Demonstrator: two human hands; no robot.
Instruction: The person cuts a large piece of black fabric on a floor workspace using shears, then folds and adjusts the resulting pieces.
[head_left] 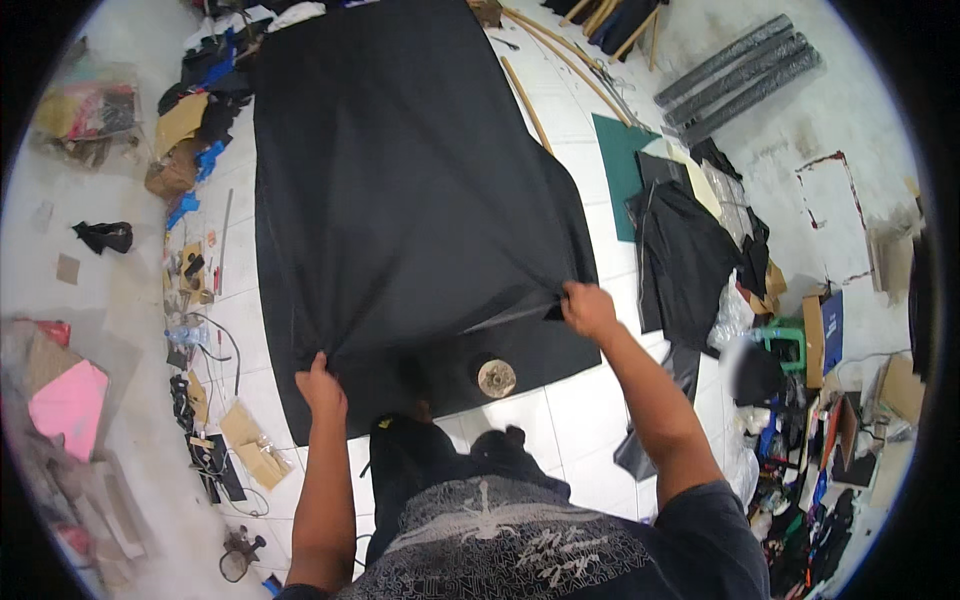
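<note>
A large sheet of black fabric stretches away from me over the floor, its near edge raised between my hands. My left hand pinches that edge at the left, and creases fan out from the grip. Farther right, my right hand is closed on the same edge near the sheet's right side. More black material lies flat beneath the lifted edge. On it, between my hands and nearer to me, rests a round tan disc with a small centre mark.
White floor tiles show around the fabric. A green mat and a heap of black fabric lie to the right. Dark rolls stand at the far right wall. Wooden strips lie beyond; cardboard pieces sit at left.
</note>
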